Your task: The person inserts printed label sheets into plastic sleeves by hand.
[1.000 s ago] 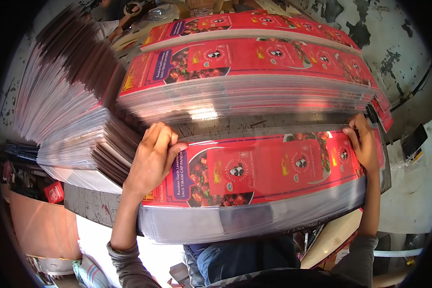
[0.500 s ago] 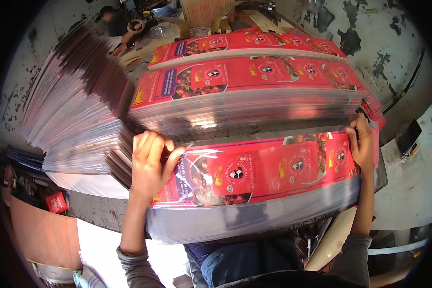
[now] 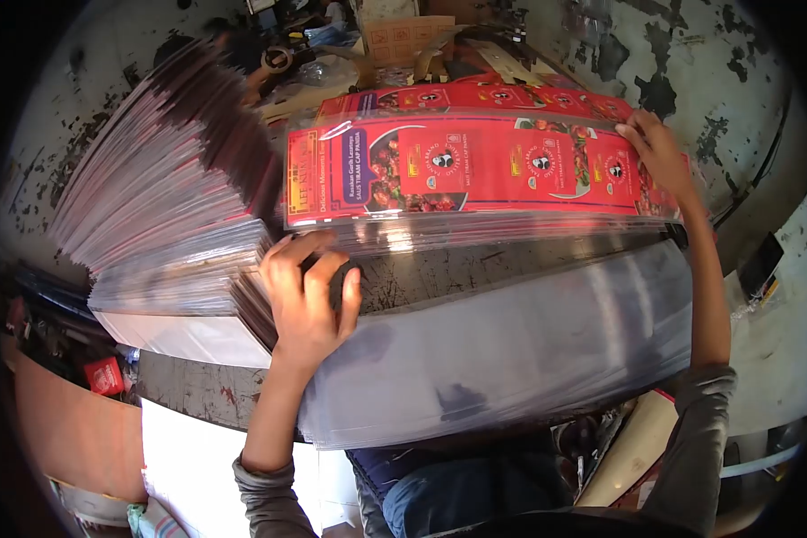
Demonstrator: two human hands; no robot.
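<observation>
My right hand (image 3: 656, 154) pinches the upper right edge of a red printed sheet (image 3: 493, 170), which lies over the stack behind. Fingers apart and bent, my left hand (image 3: 312, 291) holds nothing, just above the left end of the clear plastic sleeves (image 3: 502, 350). These sleeves lie in a pile nearest me, with no red sheet on top. To the left, a tall fanned stack of sleeved sheets (image 3: 179, 179) leans close to my left hand. Another row of red sheets (image 3: 502, 95) shows behind the near red one.
The dark worn tabletop (image 3: 448, 276) shows between the stacks. A cardboard box (image 3: 408, 40) and a roll of tape (image 3: 277, 59) are at the back, with a partly visible person (image 3: 233, 45) at the back left. A red box (image 3: 104, 376) sits at lower left.
The red sheet has moved from the near pile of sleeves up onto the stack behind, with my right hand. My left hand has let go of it and opened. The view has shifted slightly.
</observation>
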